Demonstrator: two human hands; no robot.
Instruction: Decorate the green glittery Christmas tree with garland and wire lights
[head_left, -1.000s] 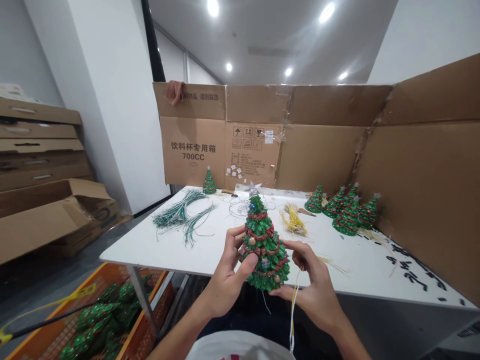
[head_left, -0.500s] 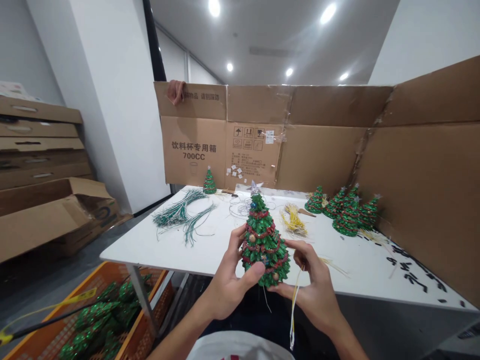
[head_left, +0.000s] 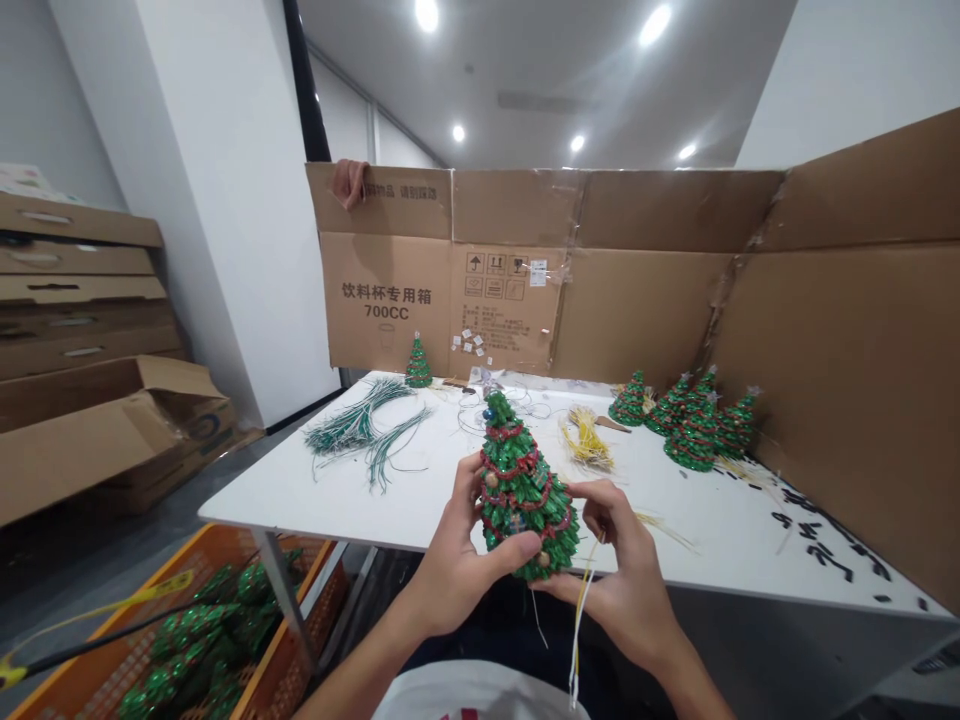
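Note:
Between my hands, just over the table's front edge, is a green Christmas tree figurine [head_left: 521, 490] with red garlands, small baubles and a pale star on top. It leans to the left. My left hand [head_left: 469, 565] is closed round its left side, the thumb across the lower front. My right hand [head_left: 619, 550] grips the lower right side, index finger above and thumb under the base. From the curled fingers of that hand hang thin white and yellow wires [head_left: 577, 630]. Another thin wire hangs below the base.
On the white table [head_left: 450, 510] lie green-white wires [head_left: 360, 425], yellow wires [head_left: 587, 438] and black bits [head_left: 829, 550]. Several tree figurines [head_left: 694, 430] stand at right, one small tree [head_left: 418, 362] at the back. Cardboard [head_left: 637, 300] walls the table. An orange crate [head_left: 300, 650] holds more trees.
The tree figurine has tipped further to the left and turned a little in my hands, its top moving left. The hanging wires have swung slightly left.

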